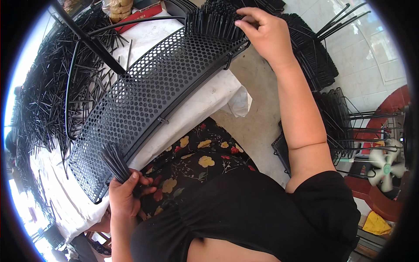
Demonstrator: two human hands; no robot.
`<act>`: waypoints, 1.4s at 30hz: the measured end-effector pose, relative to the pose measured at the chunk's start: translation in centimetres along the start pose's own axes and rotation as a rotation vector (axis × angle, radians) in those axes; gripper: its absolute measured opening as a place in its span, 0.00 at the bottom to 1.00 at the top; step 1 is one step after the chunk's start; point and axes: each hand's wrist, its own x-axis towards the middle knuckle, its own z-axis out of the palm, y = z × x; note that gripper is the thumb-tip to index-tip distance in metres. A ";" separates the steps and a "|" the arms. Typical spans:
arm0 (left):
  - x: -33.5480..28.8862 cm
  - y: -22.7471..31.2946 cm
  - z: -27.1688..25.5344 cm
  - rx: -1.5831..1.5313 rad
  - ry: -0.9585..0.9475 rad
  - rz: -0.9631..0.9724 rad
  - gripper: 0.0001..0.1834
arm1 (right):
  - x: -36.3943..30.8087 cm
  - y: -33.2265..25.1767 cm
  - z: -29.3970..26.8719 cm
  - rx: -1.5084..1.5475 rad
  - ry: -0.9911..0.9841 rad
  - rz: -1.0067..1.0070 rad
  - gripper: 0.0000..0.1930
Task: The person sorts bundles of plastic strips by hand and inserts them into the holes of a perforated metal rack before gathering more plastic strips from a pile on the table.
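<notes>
A long, curved black perforated metal panel [148, 94] lies slanting across a white-covered work surface. At its far right end, a dense cluster of thin black strips [209, 19] stands upright on the panel. My right hand [267, 37] is at the edge of that cluster, thumb and forefinger curled together; whatever is between the fingertips is too small to make out. Near the panel's close left end, my left hand [124, 196] is closed round a bundle of black strips [114, 162], whose ends point up and away from me.
A big heap of loose black strips [48, 87] covers the left side. A black rod frame [94, 48] rises from the panel. Racks of black wire and mesh pieces [336, 118] stand at right, near a spinning fan [386, 170]. White covering [222, 89] hangs over the front edge.
</notes>
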 end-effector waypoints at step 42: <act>1.5 1.7 5.0 0.080 -0.236 0.052 0.10 | -9.4 -13.1 6.5 1.282 -0.656 0.509 0.16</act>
